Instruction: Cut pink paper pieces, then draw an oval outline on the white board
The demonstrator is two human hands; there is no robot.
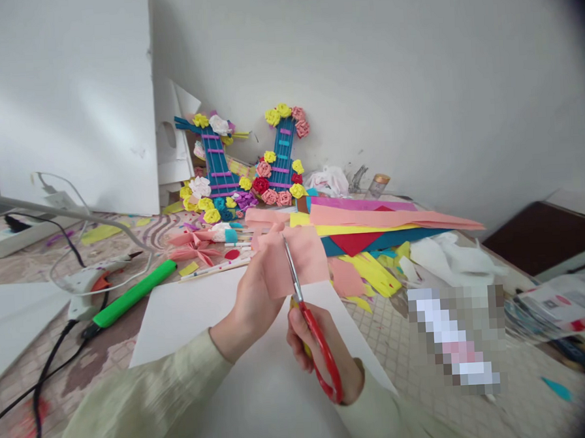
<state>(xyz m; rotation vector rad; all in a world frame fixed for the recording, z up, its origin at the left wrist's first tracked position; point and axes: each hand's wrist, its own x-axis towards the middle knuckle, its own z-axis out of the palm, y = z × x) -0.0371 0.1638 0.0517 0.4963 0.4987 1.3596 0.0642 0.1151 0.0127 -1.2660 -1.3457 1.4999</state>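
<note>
My left hand (pixel 250 306) grips a pink paper piece (pixel 310 254) by its left side, thumb toward the top edge. With my right hand (pixel 323 348) I hold red-handled scissors (pixel 324 354), the fingers wrapped through and around the handles. Their metal blades point up and away from me, lying over the middle of the pink paper; whether they are cutting into it I cannot tell. A white sheet (pixel 189 309) lies on the table beneath both hands.
Two blue paper shapes with crepe flowers (pixel 215 157) lean at the back. A glue gun (pixel 87 285) and green tube (pixel 134 294) lie left, among cables. Coloured paper sheets (pixel 380 214), yellow scraps (pixel 371 274) and white tissue (pixel 451 256) lie right.
</note>
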